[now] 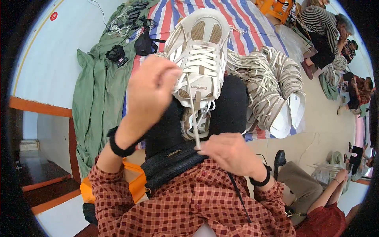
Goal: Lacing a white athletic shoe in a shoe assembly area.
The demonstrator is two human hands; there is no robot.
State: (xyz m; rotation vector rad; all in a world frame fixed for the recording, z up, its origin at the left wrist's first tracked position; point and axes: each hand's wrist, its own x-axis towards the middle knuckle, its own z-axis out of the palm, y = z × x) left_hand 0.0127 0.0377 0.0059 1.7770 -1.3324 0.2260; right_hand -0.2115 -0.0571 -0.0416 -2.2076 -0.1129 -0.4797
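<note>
A white and beige sneaker (201, 59) lies above my thighs, its toe pointing away from me. White laces (201, 61) criss-cross its front. A long loose shoelace (195, 118) runs taut from the sneaker's collar toward my lap, and my right hand (228, 152) is closed in a pinch on its end. Beside the sneaker's left edge is my left hand (150, 89), slightly blurred, with its fingers curled in. Whatever it may hold is hidden. Part of another sneaker (200, 125) shows between my thighs, under the first one.
Several beige sneakers with trailing laces (272, 91) are piled close together at the right. A striped sheet (252, 23) covers the floor ahead, and a green cloth (96, 114) lies at the left with black pouches and cables. A black waist bag (171, 166) crosses my lap. People sit at the right.
</note>
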